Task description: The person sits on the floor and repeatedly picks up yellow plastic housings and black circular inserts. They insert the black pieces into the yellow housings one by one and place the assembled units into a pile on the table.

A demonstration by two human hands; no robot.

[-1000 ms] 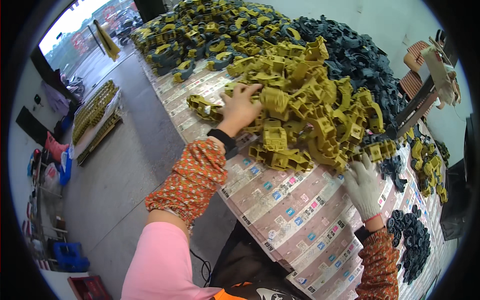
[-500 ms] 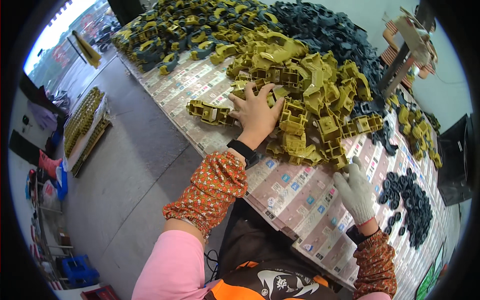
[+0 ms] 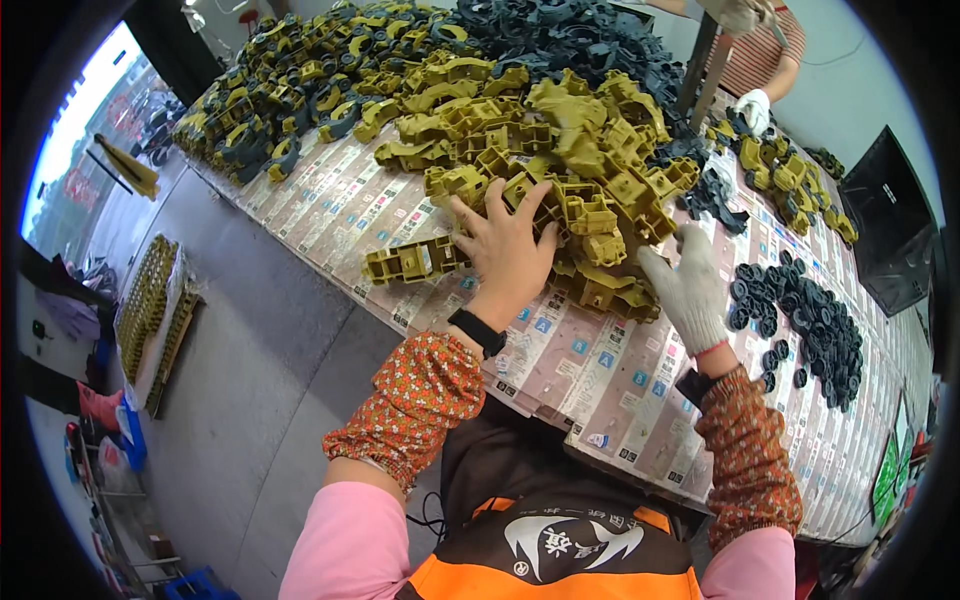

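Note:
A heap of olive-yellow moulded plastic parts, shaped like toy car bodies [image 3: 575,135], lies on the table in front of me. My left hand [image 3: 508,255] is bare and rests on the near left side of the heap, its fingers spread over the parts. One yellow part [image 3: 408,262] sticks out left of that hand, over the tabletop. My right hand [image 3: 692,290], in a pale knit glove, is at the heap's near right edge. Its thumb and forefinger are apart, with the fingertips close to the parts; whether they touch is unclear.
Small black wheels [image 3: 820,325] lie at the right. Dark plastic parts [image 3: 575,40] and yellow-and-dark assembled pieces [image 3: 270,90] are piled behind. Across the table, another person's gloved hand [image 3: 755,110] is near more yellow pieces [image 3: 795,185]. A stack of yellow parts [image 3: 145,310] stands on the floor at left.
My right hand has moved farther over the table. The yellow parts that reached out to the right now sit closer in to the heap. My left hand stays spread on it. The view has shifted.

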